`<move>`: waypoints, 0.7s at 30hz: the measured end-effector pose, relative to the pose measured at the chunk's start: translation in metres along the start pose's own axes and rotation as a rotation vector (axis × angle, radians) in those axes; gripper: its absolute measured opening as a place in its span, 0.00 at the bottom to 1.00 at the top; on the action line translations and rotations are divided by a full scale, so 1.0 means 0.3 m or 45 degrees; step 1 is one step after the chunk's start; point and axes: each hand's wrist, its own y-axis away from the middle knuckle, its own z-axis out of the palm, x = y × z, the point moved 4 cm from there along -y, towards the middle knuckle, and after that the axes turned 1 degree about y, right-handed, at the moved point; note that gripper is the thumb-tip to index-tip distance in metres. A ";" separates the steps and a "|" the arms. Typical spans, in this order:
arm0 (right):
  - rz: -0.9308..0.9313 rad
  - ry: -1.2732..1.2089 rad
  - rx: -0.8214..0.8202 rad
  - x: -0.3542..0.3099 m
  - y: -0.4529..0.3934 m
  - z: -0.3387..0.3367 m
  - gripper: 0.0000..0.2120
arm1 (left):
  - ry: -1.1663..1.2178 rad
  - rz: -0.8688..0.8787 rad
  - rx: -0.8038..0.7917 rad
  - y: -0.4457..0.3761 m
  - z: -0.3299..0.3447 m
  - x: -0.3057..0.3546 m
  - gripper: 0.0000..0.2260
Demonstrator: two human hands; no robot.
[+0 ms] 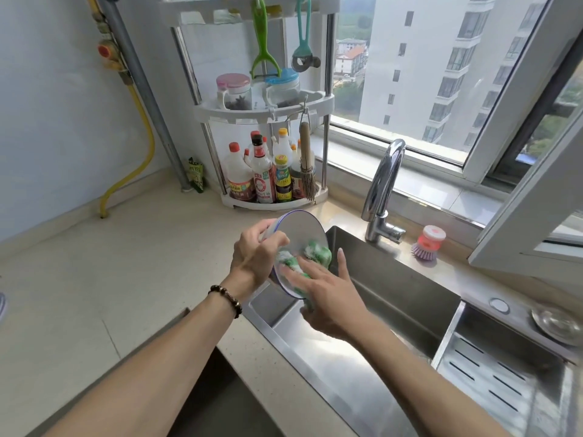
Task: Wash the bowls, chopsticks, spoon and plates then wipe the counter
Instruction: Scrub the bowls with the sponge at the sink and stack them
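The left hand grips a white bowl w/ a blue rim, fingers curled over the rim at its left side, thumb side toward the camera. The bowl is tilted on edge, opening facing right and toward the person, held over the left end of the steel sink, right at the counter edge. The left forearm comes in from bottom left, wrist bent slightly up; a dark bead bracelet sits on that wrist.

The right hand is spread, fingers nearly straight, pressing a green-and-white soapy sponge into the bowl's inside. Index and middle fingers lie flat on the sponge; one finger sticks up past the bowl's right rim, apart from it. The thumb is under the bowl's lower edge, partly hidden, so can't tell if it touches. The right forearm enters from bottom right, angled up-left across the sink.

Behind the bowl: chrome faucet at the sink's back edge, spout arched toward the window. A pink-and-purple dish brush stands on the ledge just right of the faucet. A white corner rack holds sauce bottles on the bottom tier, jars on the mid tier, w/ a bamboo brush hanging at its right. A perforated steel drain tray sits in the sink's right part.
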 end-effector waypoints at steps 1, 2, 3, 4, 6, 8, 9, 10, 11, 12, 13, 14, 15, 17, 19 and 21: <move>0.042 0.020 -0.017 0.005 -0.001 0.008 0.42 | 0.002 0.003 0.004 0.003 0.004 -0.002 0.15; 0.073 -0.084 0.000 -0.014 -0.002 0.009 0.42 | -0.006 0.012 0.037 0.007 0.009 0.002 0.14; 0.096 -0.313 0.023 -0.044 -0.003 0.008 0.41 | -0.018 0.025 0.079 0.010 0.012 0.011 0.13; 0.101 -0.549 0.022 -0.069 -0.002 0.009 0.39 | -0.018 0.042 0.100 0.011 0.018 0.016 0.13; 0.044 -0.593 0.051 -0.068 0.011 0.015 0.38 | -0.036 0.075 0.042 0.003 0.014 0.021 0.16; -0.058 -0.188 0.125 -0.014 0.036 0.021 0.40 | -0.068 0.015 -0.166 -0.014 0.003 0.027 0.18; -0.119 0.056 0.181 0.011 0.043 0.026 0.40 | -0.089 -0.037 -0.280 -0.018 -0.003 0.031 0.17; -0.147 0.221 0.222 0.032 0.048 0.033 0.40 | -0.104 -0.078 -0.369 -0.017 -0.006 0.038 0.15; -0.150 0.304 0.278 0.042 0.048 0.039 0.38 | -0.114 -0.104 -0.424 -0.014 -0.005 0.046 0.13; -0.151 0.336 0.352 0.042 0.044 0.040 0.36 | -0.108 -0.130 -0.439 -0.016 -0.004 0.046 0.14; -0.157 0.335 0.440 0.036 0.035 0.034 0.32 | -0.070 -0.164 -0.427 -0.019 -0.006 0.038 0.16; -0.152 0.329 0.530 0.027 0.024 0.021 0.27 | 0.026 -0.193 -0.400 -0.017 -0.004 0.025 0.19; -0.121 0.303 0.598 0.013 0.011 0.005 0.23 | 0.172 -0.206 -0.361 -0.009 0.001 0.006 0.21; 0.017 0.145 0.672 -0.029 -0.021 -0.023 0.16 | 0.405 -0.179 -0.227 0.022 0.022 -0.036 0.22; 0.161 -0.174 0.691 -0.082 -0.043 -0.037 0.10 | 0.475 -0.160 -0.032 0.050 0.050 -0.062 0.18; 0.195 -0.529 0.599 -0.117 -0.050 -0.031 0.10 | 0.420 -0.149 0.160 0.045 0.043 -0.061 0.10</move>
